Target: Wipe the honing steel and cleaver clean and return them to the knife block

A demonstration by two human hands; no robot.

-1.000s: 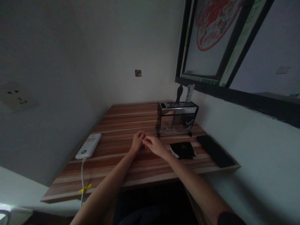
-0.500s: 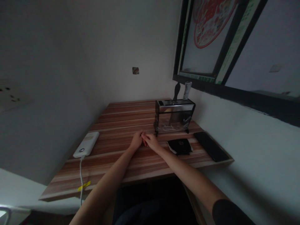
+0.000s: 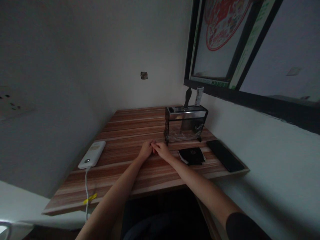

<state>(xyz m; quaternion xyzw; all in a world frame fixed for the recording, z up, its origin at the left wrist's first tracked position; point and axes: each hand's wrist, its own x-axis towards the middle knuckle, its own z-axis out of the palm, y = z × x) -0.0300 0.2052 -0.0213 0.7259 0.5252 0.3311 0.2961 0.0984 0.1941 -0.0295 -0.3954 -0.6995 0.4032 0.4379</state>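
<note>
My left hand (image 3: 145,149) and my right hand (image 3: 161,150) rest together on the wood-grain table (image 3: 130,128), fingertips meeting and fingers curled in. No object shows between them, though the fingers partly cover one another. Just beyond my right hand stands a knife block (image 3: 186,115) with a clear front. A dark-handled knife (image 3: 188,97) and a second handle with a pale wrapping (image 3: 199,96) stick up from its top. To the right of my right hand lies a folded black cloth item (image 3: 192,156) with a pale edge; its exact kind is unclear.
A white power bank (image 3: 92,154) with a white cable (image 3: 86,191) lies at the left, near yellow tape (image 3: 90,198) on the front edge. A black phone-like slab (image 3: 225,155) lies along the right edge. Walls border the table; a framed picture (image 3: 225,43) hangs above right.
</note>
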